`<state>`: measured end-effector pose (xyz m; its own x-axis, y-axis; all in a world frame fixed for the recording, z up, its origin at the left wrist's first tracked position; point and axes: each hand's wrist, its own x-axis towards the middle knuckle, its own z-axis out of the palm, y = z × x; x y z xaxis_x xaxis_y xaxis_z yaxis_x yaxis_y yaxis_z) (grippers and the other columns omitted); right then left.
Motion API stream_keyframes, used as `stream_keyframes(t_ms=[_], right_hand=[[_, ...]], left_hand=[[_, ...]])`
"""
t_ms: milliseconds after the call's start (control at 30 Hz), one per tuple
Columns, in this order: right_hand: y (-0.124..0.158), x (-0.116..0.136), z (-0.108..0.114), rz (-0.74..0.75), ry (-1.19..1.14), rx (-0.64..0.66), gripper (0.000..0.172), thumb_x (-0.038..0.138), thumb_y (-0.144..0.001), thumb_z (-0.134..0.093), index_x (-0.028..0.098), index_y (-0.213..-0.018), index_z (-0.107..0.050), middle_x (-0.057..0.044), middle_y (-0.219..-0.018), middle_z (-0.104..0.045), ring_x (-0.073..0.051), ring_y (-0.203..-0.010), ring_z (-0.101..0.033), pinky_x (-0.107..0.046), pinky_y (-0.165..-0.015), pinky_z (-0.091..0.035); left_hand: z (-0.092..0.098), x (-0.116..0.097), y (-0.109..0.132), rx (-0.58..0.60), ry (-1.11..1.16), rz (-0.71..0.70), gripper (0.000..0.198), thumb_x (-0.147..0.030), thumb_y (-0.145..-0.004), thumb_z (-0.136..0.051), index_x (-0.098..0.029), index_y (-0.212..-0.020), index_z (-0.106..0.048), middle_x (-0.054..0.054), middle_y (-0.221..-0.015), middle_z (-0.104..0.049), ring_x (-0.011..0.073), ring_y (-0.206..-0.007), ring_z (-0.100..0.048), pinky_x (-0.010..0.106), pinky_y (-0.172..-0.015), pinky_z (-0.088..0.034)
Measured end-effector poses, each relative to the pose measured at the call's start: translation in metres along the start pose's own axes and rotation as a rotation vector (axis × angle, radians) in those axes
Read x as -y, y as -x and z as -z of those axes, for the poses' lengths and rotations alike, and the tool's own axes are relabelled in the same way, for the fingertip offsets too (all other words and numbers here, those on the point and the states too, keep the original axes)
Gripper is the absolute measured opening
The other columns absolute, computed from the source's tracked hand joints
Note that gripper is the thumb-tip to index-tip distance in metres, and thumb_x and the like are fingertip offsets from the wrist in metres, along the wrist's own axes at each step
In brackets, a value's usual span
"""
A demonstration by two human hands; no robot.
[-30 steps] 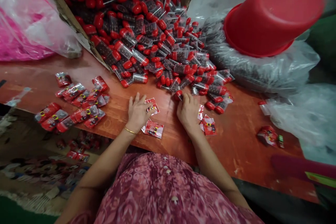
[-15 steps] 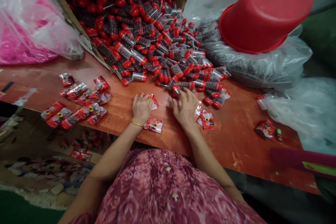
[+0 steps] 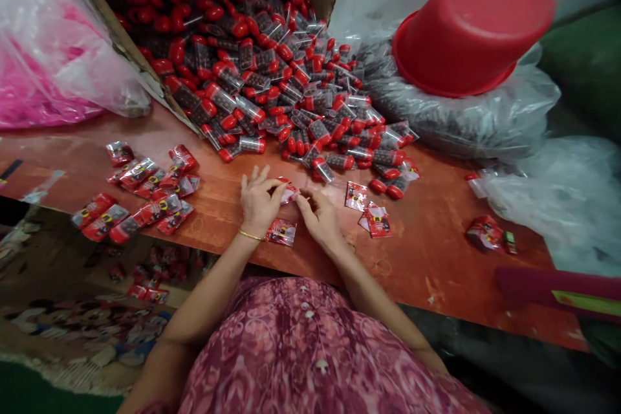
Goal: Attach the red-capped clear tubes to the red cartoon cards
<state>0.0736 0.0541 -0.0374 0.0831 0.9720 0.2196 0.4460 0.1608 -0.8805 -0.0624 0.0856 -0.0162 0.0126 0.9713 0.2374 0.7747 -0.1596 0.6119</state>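
Observation:
My left hand (image 3: 257, 199) pinches a small red printed packet (image 3: 287, 191) just above the wooden table (image 3: 436, 239). My right hand (image 3: 319, 215) is closed right next to it, fingertips meeting the packet's right side; what it holds is hidden. Another red packet (image 3: 281, 231) lies below my left wrist. Two more flat packets (image 3: 356, 195) (image 3: 378, 221) lie to the right of my right hand. Behind the hands spreads a big heap of clear tubes with red caps (image 3: 291, 97), spilling from a cardboard box (image 3: 130, 58).
Several filled red wrapped packs (image 3: 140, 194) lie in a cluster at the left. An upturned red plastic basin (image 3: 466, 32) rests on clear plastic bags (image 3: 475, 116) at the right. A pink-filled bag (image 3: 48, 71) sits at far left. One small red pack (image 3: 485, 233) lies near the right edge.
My right hand has pulled back from the heap of tubes toward my left hand. My left hand has lifted the packet and its fingers have spread.

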Motion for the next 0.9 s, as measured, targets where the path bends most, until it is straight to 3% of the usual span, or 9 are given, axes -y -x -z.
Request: stream_keyframes(t_ms=[133, 233, 300, 400, 433, 567, 700, 767, 900], right_hand=[[-0.007, 0.007, -0.014, -0.220, -0.425, 0.083, 0.036, 0.053, -0.078, -0.051, 0.018, -0.075, -0.061, 0.000, -0.066, -0.061, -0.013, -0.061, -0.053, -0.025, -0.058, -0.043], [-0.012, 0.010, -0.015, -0.215, -0.419, -0.007, 0.036, 0.051, -0.076, -0.053, 0.019, -0.060, -0.052, 0.004, -0.054, -0.049, -0.010, -0.052, -0.042, -0.023, -0.051, -0.036], [-0.012, 0.011, -0.013, -0.164, -0.334, -0.083, 0.036, 0.047, -0.078, -0.051, 0.020, -0.055, -0.046, 0.005, -0.050, -0.042, -0.009, -0.050, -0.037, -0.023, -0.049, -0.031], [-0.010, 0.012, -0.011, -0.096, -0.244, -0.135, 0.039, 0.045, -0.081, -0.047, 0.021, -0.051, -0.037, 0.006, -0.048, -0.034, -0.009, -0.048, -0.033, -0.023, -0.047, -0.028], [-0.009, 0.013, -0.012, -0.080, -0.231, -0.133, 0.039, 0.045, -0.081, -0.045, 0.021, -0.051, -0.036, 0.006, -0.048, -0.034, -0.009, -0.048, -0.033, -0.023, -0.047, -0.028], [-0.010, 0.015, -0.012, -0.062, -0.254, -0.086, 0.029, 0.042, -0.082, -0.045, 0.021, -0.062, -0.047, 0.003, -0.056, -0.045, -0.011, -0.054, -0.040, -0.024, -0.053, -0.035], [-0.015, 0.015, -0.009, -0.123, -0.252, -0.129, 0.026, 0.042, -0.083, -0.045, 0.021, -0.067, -0.050, 0.002, -0.059, -0.049, -0.012, -0.056, -0.043, -0.025, -0.055, -0.037], [-0.016, 0.015, -0.009, -0.100, -0.216, -0.111, 0.029, 0.044, -0.083, -0.045, 0.022, -0.065, -0.050, 0.002, -0.057, -0.049, -0.012, -0.056, -0.043, -0.025, -0.055, -0.037], [-0.017, 0.013, -0.008, -0.008, -0.100, -0.033, 0.038, 0.047, -0.086, -0.041, 0.021, -0.058, -0.047, 0.003, -0.053, -0.044, -0.012, -0.051, -0.040, -0.025, -0.052, -0.034]], left_hand=[[0.005, -0.013, 0.006, -0.077, 0.114, -0.018, 0.014, -0.030, -0.079, -0.060, -0.022, -0.080, -0.070, 0.010, -0.128, -0.057, 0.0279, -0.128, -0.043, 0.051, -0.108, -0.022], [0.005, -0.013, 0.012, -0.130, 0.286, 0.118, 0.024, -0.036, -0.079, -0.059, -0.019, -0.092, -0.069, 0.012, -0.119, -0.063, 0.0254, -0.118, -0.053, 0.043, -0.102, -0.035], [0.007, -0.013, 0.016, -0.002, 0.477, 0.294, 0.036, -0.047, -0.079, -0.056, -0.016, -0.092, -0.069, 0.011, -0.101, -0.070, 0.0232, -0.098, -0.063, 0.036, -0.086, -0.046], [0.008, -0.015, 0.020, 0.302, 0.827, 0.542, 0.050, -0.062, -0.071, -0.055, -0.014, -0.076, -0.069, 0.007, -0.077, -0.071, 0.0184, -0.072, -0.064, 0.029, -0.065, -0.049], [0.008, -0.017, 0.021, 0.338, 0.945, 0.601, 0.051, -0.063, -0.066, -0.060, -0.013, -0.073, -0.068, 0.006, -0.074, -0.070, 0.0167, -0.068, -0.063, 0.027, -0.063, -0.048], [0.008, -0.022, 0.017, 0.297, 1.300, 0.784, 0.048, -0.051, -0.045, -0.080, -0.018, -0.077, -0.066, 0.001, -0.074, -0.069, 0.0121, -0.066, -0.061, 0.023, -0.063, -0.048], [0.008, -0.023, 0.015, 0.484, 1.434, 0.941, 0.046, -0.057, -0.055, -0.073, -0.019, -0.078, -0.064, 0.002, -0.075, -0.068, 0.0146, -0.071, -0.063, 0.026, -0.065, -0.048], [0.007, -0.024, 0.014, 0.437, 1.446, 0.883, 0.042, -0.052, -0.055, -0.076, -0.017, -0.075, -0.064, 0.002, -0.072, -0.067, 0.0140, -0.072, -0.063, 0.025, -0.066, -0.048], [0.004, -0.029, 0.008, 0.180, 1.420, 0.821, 0.034, -0.034, -0.045, -0.084, -0.014, -0.064, -0.065, -0.001, -0.063, -0.066, 0.0109, -0.065, -0.060, 0.023, -0.067, -0.045]])
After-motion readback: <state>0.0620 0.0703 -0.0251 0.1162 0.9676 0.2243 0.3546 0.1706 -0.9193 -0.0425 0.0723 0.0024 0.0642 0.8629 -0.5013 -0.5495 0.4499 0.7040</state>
